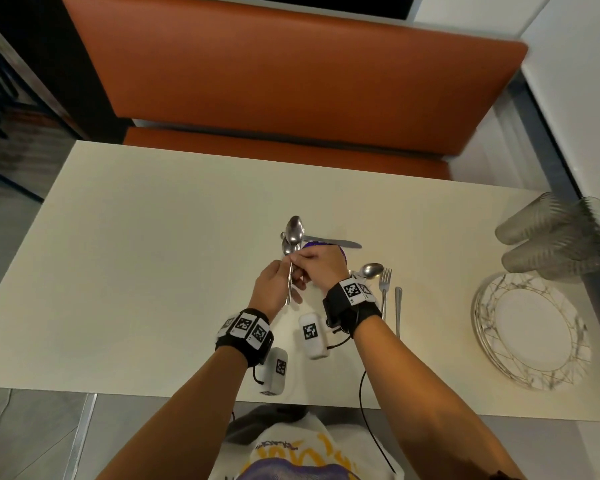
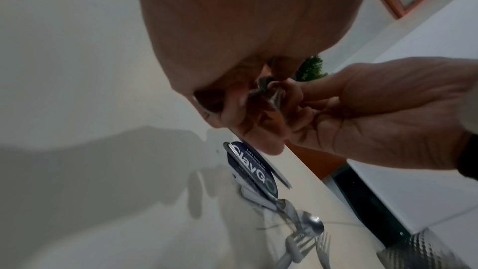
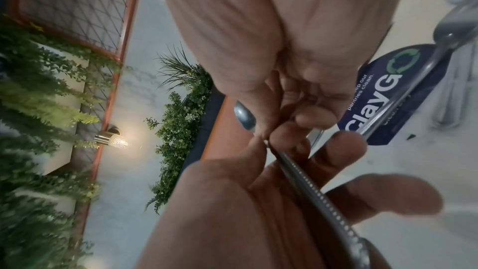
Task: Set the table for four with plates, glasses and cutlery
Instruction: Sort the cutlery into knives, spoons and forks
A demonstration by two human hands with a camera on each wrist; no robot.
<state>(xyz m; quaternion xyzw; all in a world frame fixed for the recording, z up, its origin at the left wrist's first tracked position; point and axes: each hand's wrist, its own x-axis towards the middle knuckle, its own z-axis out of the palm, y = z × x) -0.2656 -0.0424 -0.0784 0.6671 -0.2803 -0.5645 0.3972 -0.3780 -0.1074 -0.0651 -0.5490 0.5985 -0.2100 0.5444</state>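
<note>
Fingers of my right hand pinch the necks of the spoons just below the bowls. My left hand is curled round the same handles lower down, so both hands grip one bundle. I count two bowls for certain; a third I cannot confirm.

Position: the bundle is held above the middle of the desk, clear of its surface. Its long axis runs from 6 o'clock to 12 o'clock, bowls at 12, handle ends at 6 behind my left palm. The right wrist view shows a beaded handle lying across my left fingers.

Governing relation: the right fingers sit at the bowl end, the left at the handle end. To separate one spoon, I judge the right hand should draw it toward 12 o'clock along the axis while the left retains the rest.

Other stock:
- a knife across a purple sticker, at 12 o'clock of the right hand;
- a loose spoon and fork at 3 o'clock;
- stacked plates and glasses at the far right.

No place is laid yet.
</note>
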